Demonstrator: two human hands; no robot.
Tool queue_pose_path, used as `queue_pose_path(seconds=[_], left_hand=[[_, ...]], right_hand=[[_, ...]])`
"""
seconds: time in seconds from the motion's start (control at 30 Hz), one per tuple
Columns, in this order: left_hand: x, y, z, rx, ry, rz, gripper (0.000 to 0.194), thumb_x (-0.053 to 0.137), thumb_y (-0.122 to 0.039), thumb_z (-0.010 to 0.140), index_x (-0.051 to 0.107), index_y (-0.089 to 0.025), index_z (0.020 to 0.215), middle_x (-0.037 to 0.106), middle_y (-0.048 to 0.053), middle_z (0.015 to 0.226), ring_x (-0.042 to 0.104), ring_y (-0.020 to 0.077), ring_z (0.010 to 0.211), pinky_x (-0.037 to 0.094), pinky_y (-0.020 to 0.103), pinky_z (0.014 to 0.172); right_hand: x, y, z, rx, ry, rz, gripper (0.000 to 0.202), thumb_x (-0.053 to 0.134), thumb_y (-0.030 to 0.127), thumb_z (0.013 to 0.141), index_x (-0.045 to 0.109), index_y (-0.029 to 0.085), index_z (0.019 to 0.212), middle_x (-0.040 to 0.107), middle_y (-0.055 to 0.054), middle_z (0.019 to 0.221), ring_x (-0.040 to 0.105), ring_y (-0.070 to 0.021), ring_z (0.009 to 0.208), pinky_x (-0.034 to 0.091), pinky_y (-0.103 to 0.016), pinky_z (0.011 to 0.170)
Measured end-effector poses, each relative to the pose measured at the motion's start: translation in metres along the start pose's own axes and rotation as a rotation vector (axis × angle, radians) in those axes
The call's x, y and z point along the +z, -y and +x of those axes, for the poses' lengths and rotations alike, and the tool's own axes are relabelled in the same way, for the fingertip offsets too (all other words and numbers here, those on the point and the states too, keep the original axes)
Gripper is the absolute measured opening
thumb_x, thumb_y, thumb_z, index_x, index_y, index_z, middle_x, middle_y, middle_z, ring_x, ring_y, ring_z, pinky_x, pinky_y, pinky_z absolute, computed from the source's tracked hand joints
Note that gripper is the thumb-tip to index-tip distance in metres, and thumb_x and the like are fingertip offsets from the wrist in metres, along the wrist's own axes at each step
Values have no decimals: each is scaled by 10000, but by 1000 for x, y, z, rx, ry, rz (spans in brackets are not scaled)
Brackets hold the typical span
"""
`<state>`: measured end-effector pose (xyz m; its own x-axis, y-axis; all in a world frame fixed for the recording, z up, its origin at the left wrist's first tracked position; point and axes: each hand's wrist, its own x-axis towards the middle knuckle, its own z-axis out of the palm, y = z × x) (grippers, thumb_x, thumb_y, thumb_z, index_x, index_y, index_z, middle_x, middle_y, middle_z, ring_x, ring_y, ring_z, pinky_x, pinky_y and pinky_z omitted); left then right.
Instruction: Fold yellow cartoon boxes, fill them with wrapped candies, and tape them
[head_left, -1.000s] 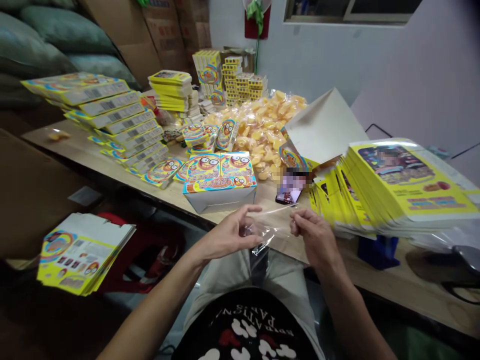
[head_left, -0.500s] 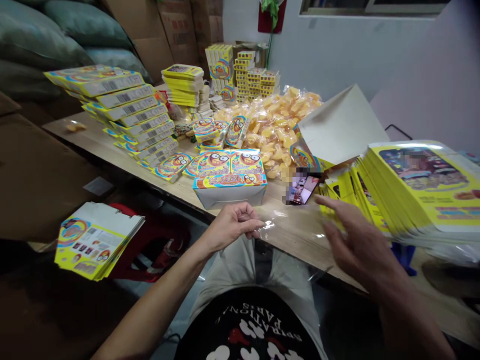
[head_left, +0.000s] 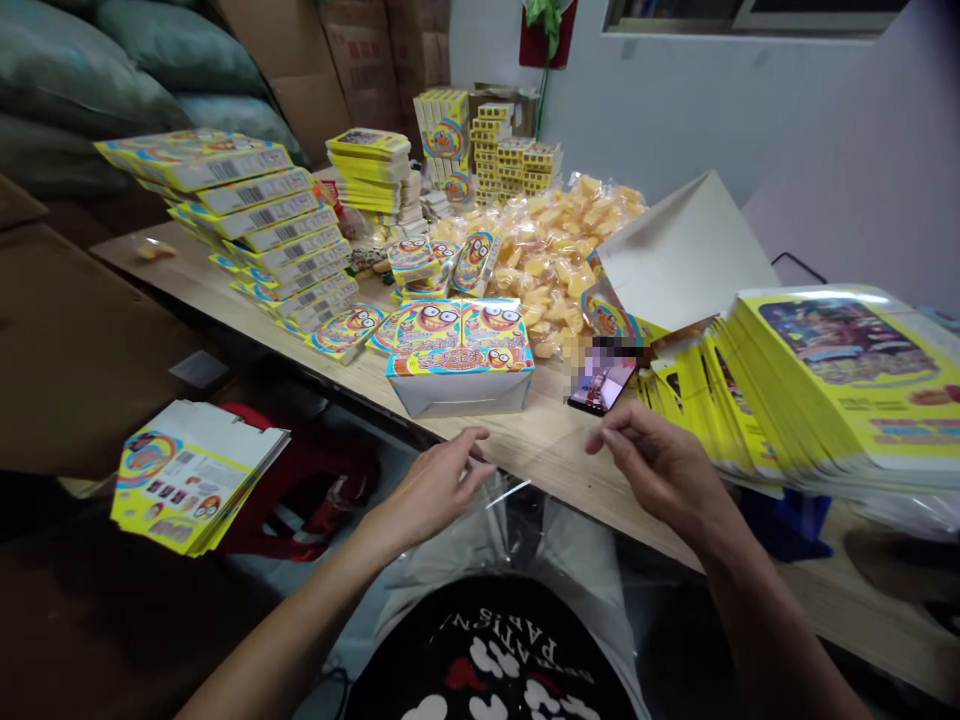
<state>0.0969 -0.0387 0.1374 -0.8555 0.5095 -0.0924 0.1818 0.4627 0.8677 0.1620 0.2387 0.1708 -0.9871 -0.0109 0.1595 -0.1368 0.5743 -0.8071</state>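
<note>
My left hand (head_left: 435, 492) is over the table's front edge, thumb and fingers apart with nothing between them. My right hand (head_left: 656, 470) is closed in a pinch on a clear plastic bag (head_left: 551, 452), whose thin film stretches toward the left hand and hangs at the edge. The film is hard to make out against the wood. Just beyond my left hand, a printed display box (head_left: 461, 368) with cartoon faces stands on the table (head_left: 555, 400). A phone (head_left: 602, 378) with a lit screen lies beyond my right fingertips.
A stack of yellow printed cardboard sheets (head_left: 832, 400) fills the right side. Behind the box are small cartoon boxes (head_left: 412, 260) and a heap of wrapped yellow pieces (head_left: 555, 265). Stacked boxes (head_left: 262, 220) lean at left; flat cartons (head_left: 191, 480) lie on a red stool (head_left: 322, 510).
My left hand has opened and let go of the clear plastic, moving slightly left and down. My right hand has come inward to the left and its fingers have closed on the film.
</note>
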Motion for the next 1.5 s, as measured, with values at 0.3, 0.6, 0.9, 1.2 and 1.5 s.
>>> queue_pose_path(seconds=[0.3, 0.6, 0.9, 1.2, 1.5], left_hand=[[-4, -51, 37, 157, 575, -507, 672, 841, -379, 724, 624, -217, 1340, 729, 98, 1058, 681, 246, 1001, 520, 327, 828], [14, -28, 39, -174, 217, -661, 247, 821, -352, 756, 757, -141, 867, 722, 47, 743, 575, 79, 578, 270, 156, 436], [34, -25, 27, -224, 47, -819, 335, 804, -396, 799, 757, -127, 994, 735, 52, 766, 678, 120, 666, 530, 216, 640], [43, -38, 10, -55, 2, -746, 302, 736, -377, 858, 772, -125, 1021, 664, 12, 686, 571, 97, 616, 469, 210, 615], [47, -42, 10, -62, -104, -702, 258, 778, -362, 813, 786, -108, 858, 687, 27, 671, 582, 106, 600, 483, 203, 592]], right_hand=[[-12, 34, 1, -180, 170, -74, 200, 490, 309, 1002, 669, 230, 957, 648, -15, 735, 516, -134, 583, 372, -273, 561], [-31, -7, -7, -47, 68, -181, 153, 512, 328, 983, 585, 234, 886, 518, 36, 615, 458, -124, 525, 348, -270, 522], [13, 15, -8, -221, -296, -684, 151, 533, 183, 930, 597, 189, 1067, 665, -118, 1072, 582, -290, 1007, 375, -433, 859], [56, 40, 0, -230, -108, -528, 103, 471, 130, 947, 555, 190, 937, 622, -67, 897, 530, -244, 889, 316, -416, 852], [70, 38, 4, -253, -168, -610, 173, 439, 64, 881, 515, 199, 804, 589, -74, 795, 492, -243, 811, 316, -409, 814]])
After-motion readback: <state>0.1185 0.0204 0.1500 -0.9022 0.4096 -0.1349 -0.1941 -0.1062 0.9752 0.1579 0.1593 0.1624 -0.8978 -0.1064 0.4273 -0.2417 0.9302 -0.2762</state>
